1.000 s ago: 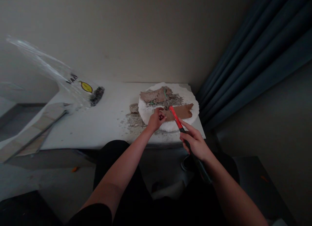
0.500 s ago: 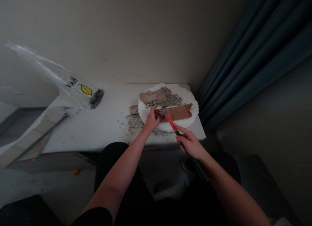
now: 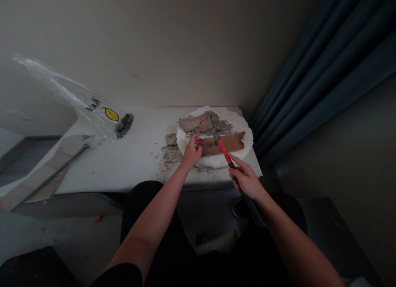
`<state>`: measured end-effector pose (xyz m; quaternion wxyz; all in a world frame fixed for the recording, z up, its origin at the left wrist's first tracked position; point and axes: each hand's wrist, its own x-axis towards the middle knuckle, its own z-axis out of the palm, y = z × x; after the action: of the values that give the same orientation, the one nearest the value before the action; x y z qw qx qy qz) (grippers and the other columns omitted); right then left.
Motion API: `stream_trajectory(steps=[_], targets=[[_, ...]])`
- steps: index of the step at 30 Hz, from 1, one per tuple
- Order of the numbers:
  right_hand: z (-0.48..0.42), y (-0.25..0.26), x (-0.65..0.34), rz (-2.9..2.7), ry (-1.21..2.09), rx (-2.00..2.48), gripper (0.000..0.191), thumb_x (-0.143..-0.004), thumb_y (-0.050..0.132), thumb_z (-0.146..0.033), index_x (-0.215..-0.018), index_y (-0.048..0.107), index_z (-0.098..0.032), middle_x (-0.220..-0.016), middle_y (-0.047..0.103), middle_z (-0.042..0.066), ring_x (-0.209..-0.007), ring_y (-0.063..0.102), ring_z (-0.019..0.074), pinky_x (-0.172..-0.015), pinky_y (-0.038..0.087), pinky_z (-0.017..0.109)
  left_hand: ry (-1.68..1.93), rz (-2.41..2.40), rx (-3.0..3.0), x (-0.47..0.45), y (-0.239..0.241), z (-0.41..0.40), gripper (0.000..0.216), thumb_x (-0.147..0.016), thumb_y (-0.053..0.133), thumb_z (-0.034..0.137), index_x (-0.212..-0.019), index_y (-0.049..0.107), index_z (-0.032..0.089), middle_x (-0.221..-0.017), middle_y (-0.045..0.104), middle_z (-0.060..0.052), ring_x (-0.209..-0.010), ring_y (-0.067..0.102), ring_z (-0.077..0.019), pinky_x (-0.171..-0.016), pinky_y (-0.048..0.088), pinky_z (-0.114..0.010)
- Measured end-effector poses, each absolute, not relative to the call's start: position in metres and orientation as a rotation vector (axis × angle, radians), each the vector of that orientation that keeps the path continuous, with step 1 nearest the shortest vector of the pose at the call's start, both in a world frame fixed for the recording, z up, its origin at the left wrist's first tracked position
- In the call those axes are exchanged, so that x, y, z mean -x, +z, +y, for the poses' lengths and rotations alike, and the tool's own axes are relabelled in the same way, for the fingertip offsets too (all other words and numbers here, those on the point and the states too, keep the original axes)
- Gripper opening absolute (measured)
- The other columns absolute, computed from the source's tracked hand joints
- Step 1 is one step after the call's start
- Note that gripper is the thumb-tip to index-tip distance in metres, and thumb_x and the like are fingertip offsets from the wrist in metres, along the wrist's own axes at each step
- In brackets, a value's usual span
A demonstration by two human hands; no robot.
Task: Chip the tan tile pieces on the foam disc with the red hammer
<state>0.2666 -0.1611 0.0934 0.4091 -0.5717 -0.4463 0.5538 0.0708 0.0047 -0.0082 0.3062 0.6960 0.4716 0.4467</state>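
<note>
My right hand (image 3: 246,180) is wrapped round the dark grip of a hammer (image 3: 224,149) with a red shaft. The hammer's grey head rests on or just above the upper edge of a flat brown strip (image 3: 233,143); contact is hard to tell. At the strip's left end, my left hand (image 3: 192,150) holds it with thumb and bent fingers. Beneath the strip lies a rough-edged white slab (image 3: 246,126). Grey rubble (image 3: 224,126) and a second, broken brownish piece (image 3: 194,122) with a green edge lie on the slab behind the strip.
More grey crumbs (image 3: 171,155) are scattered on the white table (image 3: 142,155) left of the slab. A clear plastic bag (image 3: 93,107) with dark bits at its bottom stands farther left, near long plank-like strips (image 3: 40,171). A blue curtain (image 3: 309,64) hangs at the right.
The hammer and my right hand have shifted slightly right, its head moving along the strip away from my left hand. My left hand stays at the strip's left end.
</note>
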Motion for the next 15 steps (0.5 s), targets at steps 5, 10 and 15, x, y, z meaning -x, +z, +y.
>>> stream_trajectory(steps=[5, 10, 15], targets=[[-0.14, 0.066, -0.286, -1.403, 0.931, 1.566, 0.065, -0.087, 0.054, -0.03, -0.15, 0.047, -0.018, -0.066, 0.055, -0.004, -0.049, 0.046, 0.012, -0.049, 0.041, 0.026, 0.951, 1.31, -2.222, -0.062, 0.003, -0.001, 0.032, -0.08, 0.045, 0.008, -0.104, 0.064, 0.018, -0.105, 0.065, -0.008, -0.101, 0.061, -0.0214, -0.094, 0.052, -0.04], [-0.11, 0.051, -0.302, -1.714, 0.464, 1.913, 0.062, -0.089, 0.052, -0.027, -0.151, 0.046, -0.02, -0.084, 0.071, 0.007, -0.075, 0.063, 0.0231, -0.075, 0.047, 0.035, 0.734, 1.349, -2.459, -0.056, 0.007, -0.009, 0.03, -0.085, 0.045, 0.011, -0.101, 0.069, 0.018, -0.109, 0.065, -0.009, -0.109, 0.058, -0.0244, -0.103, 0.048, -0.042], [-0.085, 0.052, -0.29, -1.93, 0.208, 2.171, 0.062, -0.095, 0.048, -0.029, -0.156, 0.035, -0.021, -0.101, 0.073, 0.013, -0.088, 0.069, 0.03, -0.078, 0.048, 0.038, 0.803, 1.503, -2.408, -0.041, 0.009, -0.009, 0.031, -0.087, 0.046, 0.015, -0.11, 0.067, 0.014, -0.109, 0.065, -0.011, -0.108, 0.058, -0.0249, -0.101, 0.049, -0.042]])
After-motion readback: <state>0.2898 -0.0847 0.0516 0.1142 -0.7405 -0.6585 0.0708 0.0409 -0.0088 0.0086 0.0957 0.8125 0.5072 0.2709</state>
